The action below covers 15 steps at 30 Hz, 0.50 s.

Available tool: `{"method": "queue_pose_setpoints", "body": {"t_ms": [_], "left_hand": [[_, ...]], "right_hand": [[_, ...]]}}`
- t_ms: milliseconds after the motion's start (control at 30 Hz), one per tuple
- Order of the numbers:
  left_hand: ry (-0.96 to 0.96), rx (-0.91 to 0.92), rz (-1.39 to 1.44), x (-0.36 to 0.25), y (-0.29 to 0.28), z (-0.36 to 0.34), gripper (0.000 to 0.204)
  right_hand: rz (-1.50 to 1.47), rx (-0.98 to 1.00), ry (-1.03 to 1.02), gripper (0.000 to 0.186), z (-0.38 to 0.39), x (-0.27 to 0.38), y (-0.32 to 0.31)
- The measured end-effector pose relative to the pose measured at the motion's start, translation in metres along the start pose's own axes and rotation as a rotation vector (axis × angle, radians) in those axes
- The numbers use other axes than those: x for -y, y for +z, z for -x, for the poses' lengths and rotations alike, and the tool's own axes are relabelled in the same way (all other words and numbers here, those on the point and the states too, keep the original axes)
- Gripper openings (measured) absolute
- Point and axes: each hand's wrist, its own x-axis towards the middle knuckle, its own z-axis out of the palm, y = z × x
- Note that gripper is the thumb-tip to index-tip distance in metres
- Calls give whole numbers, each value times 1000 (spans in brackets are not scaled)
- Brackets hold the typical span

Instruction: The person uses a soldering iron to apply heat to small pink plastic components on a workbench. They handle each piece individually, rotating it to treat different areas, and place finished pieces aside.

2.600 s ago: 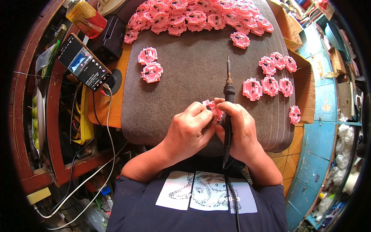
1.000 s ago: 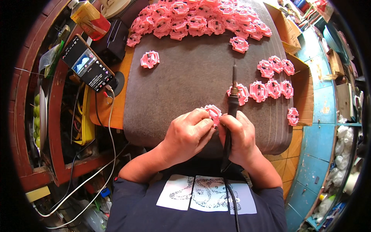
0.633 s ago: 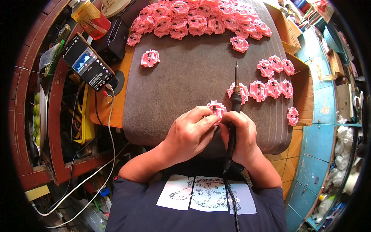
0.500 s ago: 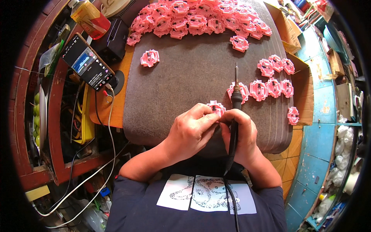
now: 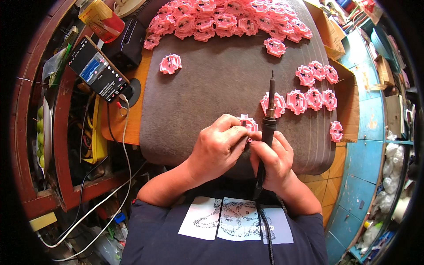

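My left hand [image 5: 219,140] is closed round a pink plastic part [image 5: 248,123] with a small black piece in it, near the front edge of the dark worktop. A soldering iron [image 5: 268,126] is held in my right hand [image 5: 274,157], its dark tip pointing away from me and its cable running down over my shirt. The right fingertips are close to the lower edge of the held part; whether they also pinch something small there, I cannot tell. Just beyond the iron lies a similar pink part [image 5: 278,105].
A large heap of pink parts [image 5: 225,22] covers the far end of the worktop [image 5: 198,84]. Several more stand in rows at the right [image 5: 314,99]. One lies alone at the left. A phone [image 5: 98,70] leans on a stand. Cardboard boxes [image 5: 346,104] flank the right edge.
My right hand has turned and its fingers have shifted away slightly from the held part. The iron has become more upright in view. The left hand stays nearly in place.
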Motion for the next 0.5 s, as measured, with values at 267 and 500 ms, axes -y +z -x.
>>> {"method": "queue_pose_setpoints", "body": {"t_ms": [267, 500], "left_hand": [[-16, 13, 41, -1, -2, -1, 22], [-46, 46, 26, -1, -4, 2, 22]], "right_hand": [[-48, 39, 58, 52, -1, -1, 0], [-49, 81, 109, 41, 0, 0, -4]]}}
